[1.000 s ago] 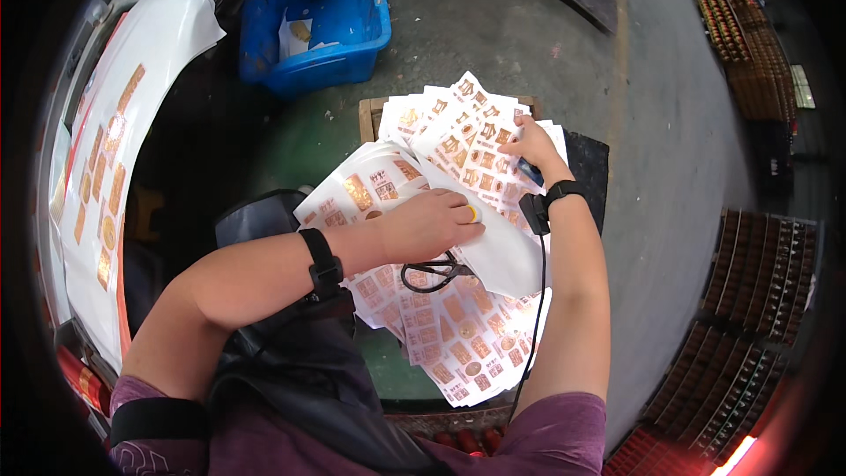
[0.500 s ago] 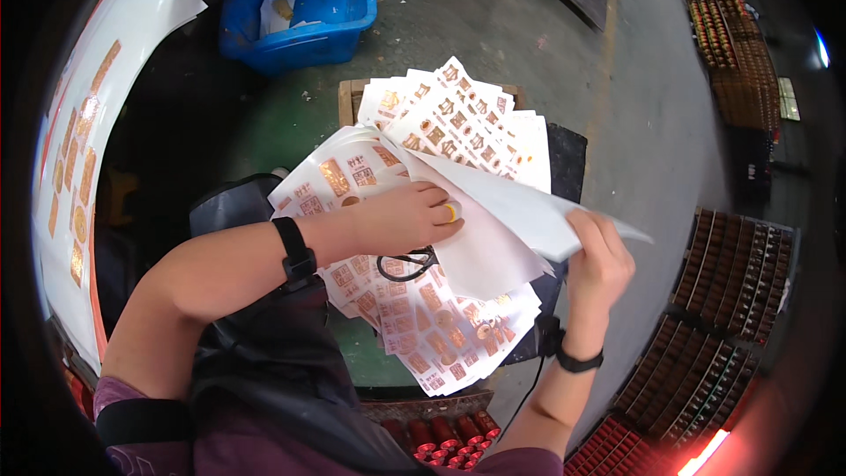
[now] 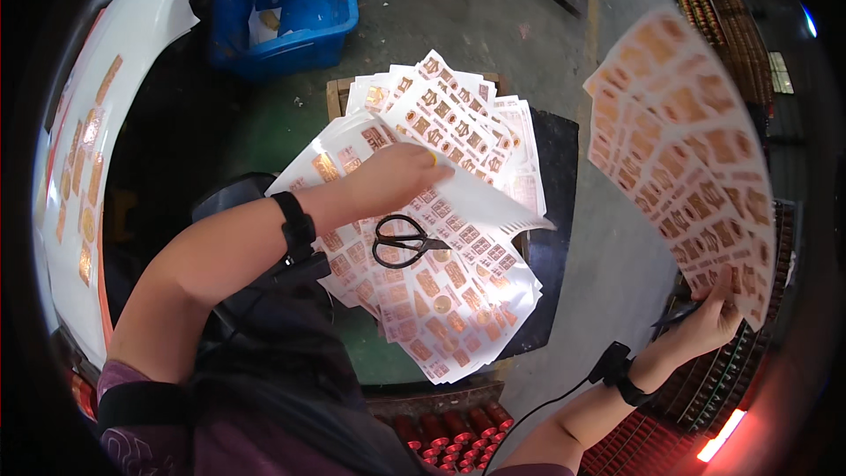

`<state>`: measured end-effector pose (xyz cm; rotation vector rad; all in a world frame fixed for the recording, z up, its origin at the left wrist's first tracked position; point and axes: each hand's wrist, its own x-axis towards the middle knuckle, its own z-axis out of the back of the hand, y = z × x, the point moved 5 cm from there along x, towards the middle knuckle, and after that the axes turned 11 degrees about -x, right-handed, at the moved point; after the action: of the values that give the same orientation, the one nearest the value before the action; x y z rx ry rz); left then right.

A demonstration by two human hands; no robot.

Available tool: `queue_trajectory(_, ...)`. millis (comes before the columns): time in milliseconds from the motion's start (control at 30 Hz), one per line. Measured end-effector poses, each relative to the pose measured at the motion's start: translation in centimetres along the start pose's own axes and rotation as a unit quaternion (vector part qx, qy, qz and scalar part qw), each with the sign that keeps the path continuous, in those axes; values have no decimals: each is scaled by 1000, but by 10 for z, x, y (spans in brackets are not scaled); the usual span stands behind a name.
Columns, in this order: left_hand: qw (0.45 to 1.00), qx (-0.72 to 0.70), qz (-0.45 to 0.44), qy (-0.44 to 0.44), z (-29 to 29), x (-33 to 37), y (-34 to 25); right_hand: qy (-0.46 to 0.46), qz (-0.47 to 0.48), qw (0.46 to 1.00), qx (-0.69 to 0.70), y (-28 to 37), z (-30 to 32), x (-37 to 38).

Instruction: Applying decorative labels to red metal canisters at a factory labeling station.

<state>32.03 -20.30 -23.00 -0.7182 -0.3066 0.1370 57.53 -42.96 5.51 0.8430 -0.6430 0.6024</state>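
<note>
A pile of white sticker sheets (image 3: pixel 449 317), printed in gold and red, lies fanned out in front of me. My left hand (image 3: pixel 401 179) is over the pile's middle, fingers curled and closed on the edge of a bent-up sheet (image 3: pixel 489 200) whose plain white back shows. Black-handled scissors (image 3: pixel 401 242) rest on the sheets just below that hand. Far out to the right, my right hand (image 3: pixel 712 322) pinches the lower end of another sticker sheet (image 3: pixel 683 159), raised and curving with its printed face visible.
Beyond the pile stands a blue plastic bin (image 3: pixel 322 48) with scraps inside. Large white sheets with gold print (image 3: pixel 132 62) hang at the left. Racks of small dark items (image 3: pixel 780 256) line the right, and red cylinders (image 3: pixel 454 432) sit below the pile.
My right hand has swung outward to the right, carrying a sheet off the pile. The scissors, partly covered before, now show. My left hand stays over the pile, shifted slightly upward.
</note>
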Motion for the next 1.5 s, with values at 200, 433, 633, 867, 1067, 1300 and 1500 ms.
queue_trajectory(200, 974, -71, 193, -90, 29, -7, 32, 265, -156, 939, 157, -32, -31, -1)
queue_trajectory(433, 946, -76, 296, -104, 60, -99, 21, 517, -278, 781, 215, -105, -219, -190)
queue_trajectory(633, 959, -61, 265, -75, 108, -183, -44, 530, -207, 822, -8, -231, -288, -266)
queue_trajectory(867, 940, -91, 283, -169, 165, -291, -139, 535, -212, 815, -57, -202, -257, -241)
queue_trajectory(1067, 882, -172, 361, -251, 175, -357, -180, 483, 16, 818, -312, -110, -217, -222)
queue_trajectory(1300, 880, -139, 360, -278, 205, -394, -203, 509, 119, 756, -394, -39, -200, -188)
queue_trajectory(1500, 894, -177, 289, -292, 229, -441, -237, 572, -55, 815, 79, 6, -87, -158)
